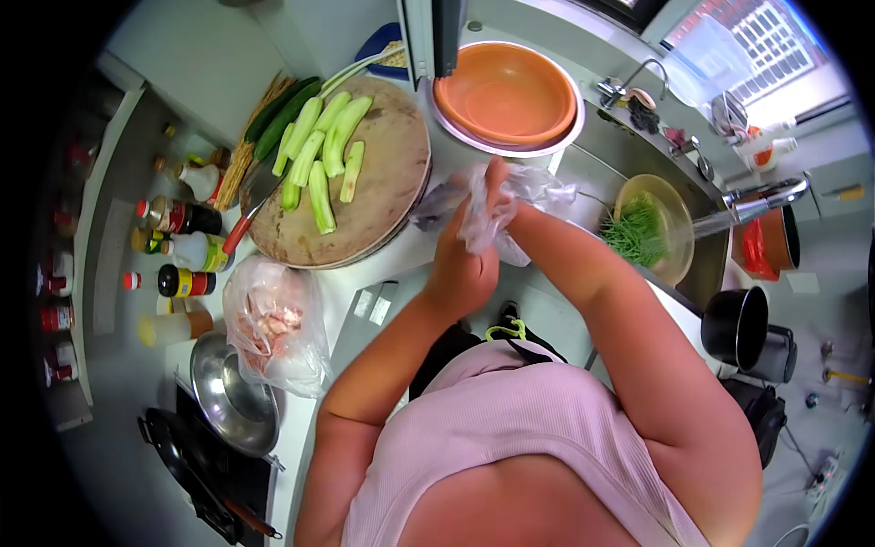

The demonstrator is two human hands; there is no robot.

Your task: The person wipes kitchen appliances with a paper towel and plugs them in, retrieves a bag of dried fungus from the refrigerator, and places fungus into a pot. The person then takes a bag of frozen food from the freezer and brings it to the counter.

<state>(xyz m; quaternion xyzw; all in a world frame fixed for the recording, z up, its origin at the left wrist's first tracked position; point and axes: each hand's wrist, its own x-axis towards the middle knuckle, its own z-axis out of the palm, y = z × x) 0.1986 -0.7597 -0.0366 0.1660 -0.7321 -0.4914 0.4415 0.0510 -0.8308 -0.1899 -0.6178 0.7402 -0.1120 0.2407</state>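
Both hands meet in front of my body, over the counter's front edge, with a crumpled clear plastic bag (pixel 538 190) bunched around them. My left hand (pixel 463 260) is closed, with part of the film across its fingers. My right hand (pixel 499 211) crosses against it and is partly hidden by the film; its fingers do not show clearly. To the left, a round wooden chopping board (pixel 392 173) carries several pieces of peeled green gourd (pixel 344 132), two dark green cucumbers (pixel 287 114) and a red-handled knife (pixel 244 223). Raw meat (pixel 269 319) lies in another plastic bag nearby.
An orange basin (pixel 506 91) sits ahead, beside the sink (pixel 592 141). Running water from the faucet (pixel 770 196) enters a bowl of green vegetables (pixel 638 232). Seasoning bottles (pixel 187 217), a metal bowl (pixel 232 392) and a black pan (pixel 187 465) are left; a black pot (pixel 734 328) is right.
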